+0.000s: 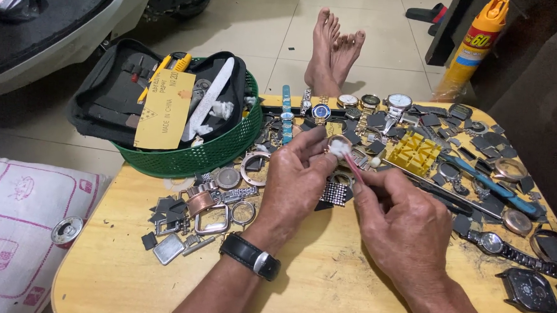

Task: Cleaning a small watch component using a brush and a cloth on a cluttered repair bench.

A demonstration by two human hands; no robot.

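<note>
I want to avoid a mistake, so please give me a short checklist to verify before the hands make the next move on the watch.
1. Left hand grips the watch: ok.
2. Right hand holds the pink swab stick: ok.
3. White swab tip touches the watch: ok.
4. Bare wood of the table near the wrists: ok.
5. Loose watch parts away from the table edge: ok.
6. Watch face clean: cannot tell.

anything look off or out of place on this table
Mostly clutter: loose watch cases, rings and dark scraps lie scattered over the wooden table. One round watch case sits off the table on the white cloth at left. The left hand holds a small round case, the right hand a thin pink tool; nothing looks spilled.
</note>
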